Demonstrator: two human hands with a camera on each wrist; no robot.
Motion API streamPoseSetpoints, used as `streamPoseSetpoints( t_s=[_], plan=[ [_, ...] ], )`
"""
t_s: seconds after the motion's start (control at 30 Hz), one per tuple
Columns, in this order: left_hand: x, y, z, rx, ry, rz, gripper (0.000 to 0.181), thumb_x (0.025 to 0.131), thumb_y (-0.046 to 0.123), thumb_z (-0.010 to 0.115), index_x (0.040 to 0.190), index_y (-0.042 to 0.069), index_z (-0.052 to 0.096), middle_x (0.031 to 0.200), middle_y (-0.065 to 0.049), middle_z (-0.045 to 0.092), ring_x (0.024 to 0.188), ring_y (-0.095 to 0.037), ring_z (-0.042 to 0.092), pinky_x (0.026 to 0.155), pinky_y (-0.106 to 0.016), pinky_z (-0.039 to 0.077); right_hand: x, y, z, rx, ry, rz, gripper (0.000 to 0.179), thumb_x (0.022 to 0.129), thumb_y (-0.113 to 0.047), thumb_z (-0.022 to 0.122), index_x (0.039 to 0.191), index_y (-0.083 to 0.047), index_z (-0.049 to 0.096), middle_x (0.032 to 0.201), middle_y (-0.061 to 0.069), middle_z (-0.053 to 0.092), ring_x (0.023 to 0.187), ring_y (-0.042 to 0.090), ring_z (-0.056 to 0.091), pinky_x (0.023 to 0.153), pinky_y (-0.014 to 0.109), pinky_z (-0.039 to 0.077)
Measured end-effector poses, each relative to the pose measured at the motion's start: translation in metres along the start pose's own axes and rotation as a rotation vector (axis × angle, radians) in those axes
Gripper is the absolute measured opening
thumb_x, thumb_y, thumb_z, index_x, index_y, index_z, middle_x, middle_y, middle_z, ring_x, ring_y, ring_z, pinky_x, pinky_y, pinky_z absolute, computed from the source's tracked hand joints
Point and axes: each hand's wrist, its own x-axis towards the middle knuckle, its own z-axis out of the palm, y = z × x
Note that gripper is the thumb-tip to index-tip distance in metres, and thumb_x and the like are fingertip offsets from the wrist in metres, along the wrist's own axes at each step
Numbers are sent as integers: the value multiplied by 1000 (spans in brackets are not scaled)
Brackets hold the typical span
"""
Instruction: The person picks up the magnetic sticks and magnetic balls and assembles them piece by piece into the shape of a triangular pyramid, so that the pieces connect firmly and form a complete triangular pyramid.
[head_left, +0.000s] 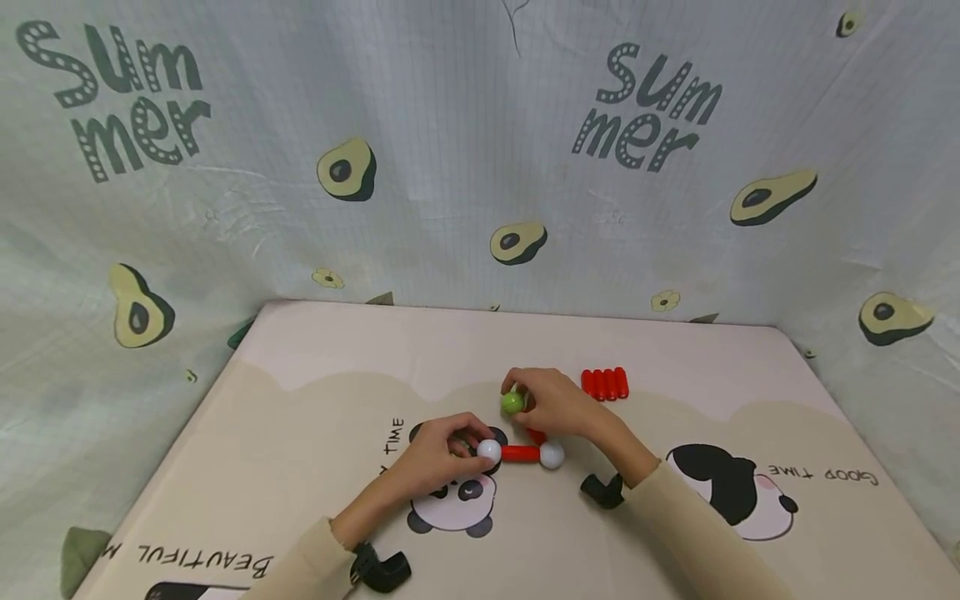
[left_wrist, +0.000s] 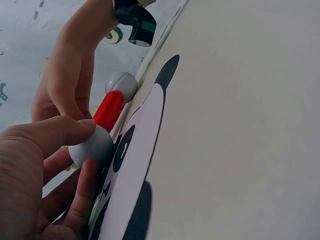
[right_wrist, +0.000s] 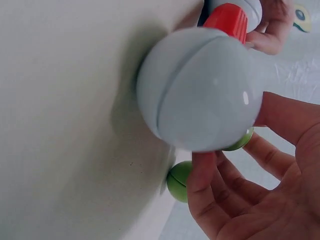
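My left hand pinches a white ball between thumb and fingers. From that ball a red rod runs right to a second white ball, which looms large in the right wrist view. A second red rod slants up from there, partly hidden under my right hand. My right hand's curled fingers hold a green ball above the left-hand rod. In the right wrist view, one green ball shows by a fingertip and another green piece lies partly behind the white ball.
Several red rods lie side by side behind my right hand. The table carries a printed panda beneath my left hand and a dog print to the right. A patterned curtain hangs behind the table.
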Motion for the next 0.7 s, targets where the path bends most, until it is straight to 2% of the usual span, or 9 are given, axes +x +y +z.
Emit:
streamPoseSetpoints(
  t_s=[0.33, 0.7],
  plan=[
    [-1, 2, -1, 9, -3, -1, 26, 89, 25, 80, 113, 19, 72, 103, 0, 74, 83, -11, 70, 78, -22, 56, -1, 1, -5, 49, -26, 8, 35, 86, -8, 76, 119, -16, 66, 112, 9, 72, 85, 15, 63, 77, 27, 58],
    [0, 1, 0, 9, 2, 3, 26, 89, 24, 81, 112, 19, 72, 102, -1, 74, 84, -11, 70, 78, -22, 56, -3, 1, -9, 152, -64, 1, 33, 87, -11, 74, 119, -15, 66, 112, 9, 72, 93, 17, 67, 81, 28, 58]
  ],
)
